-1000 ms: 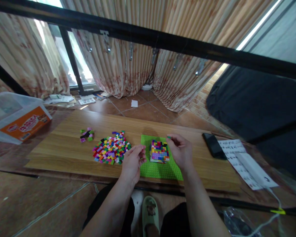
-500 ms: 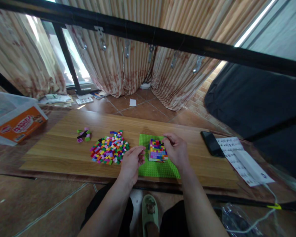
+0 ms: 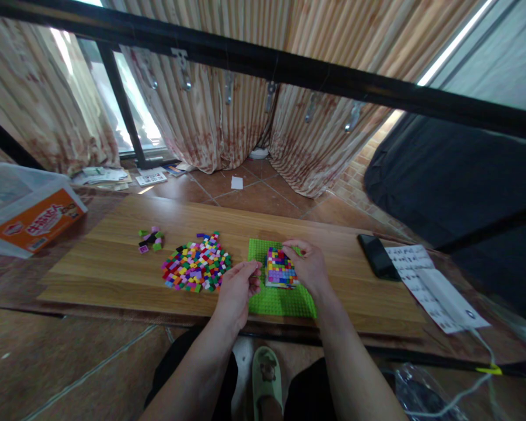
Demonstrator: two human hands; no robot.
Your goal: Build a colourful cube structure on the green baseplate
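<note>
A block build [image 3: 279, 275] of many colours, with a pale lower edge, stands on the green baseplate [image 3: 263, 305]. My right hand [image 3: 309, 269] reaches over its far right side, fingertips pinched at the top bricks; whatever is between them is hidden. Just left of the build, my left hand [image 3: 239, 286] is held above the baseplate's left edge with thumb and forefinger pressed together. Something small and pale may show at those fingertips, too small to name. A heap of loose small bricks [image 3: 197, 266] lies to the left of this hand.
A smaller group of bricks [image 3: 151, 238] lies further left on the wooden board [image 3: 114, 280]. At the far left stands a clear plastic box [image 3: 30, 213] with an orange label. To the right are a black phone [image 3: 378, 257] and a printed sheet [image 3: 433, 286]. A dark bar crosses above.
My right hand has moved slightly left, its fingertips now further over the top of the build. My left hand stays pinched in nearly the same place.
</note>
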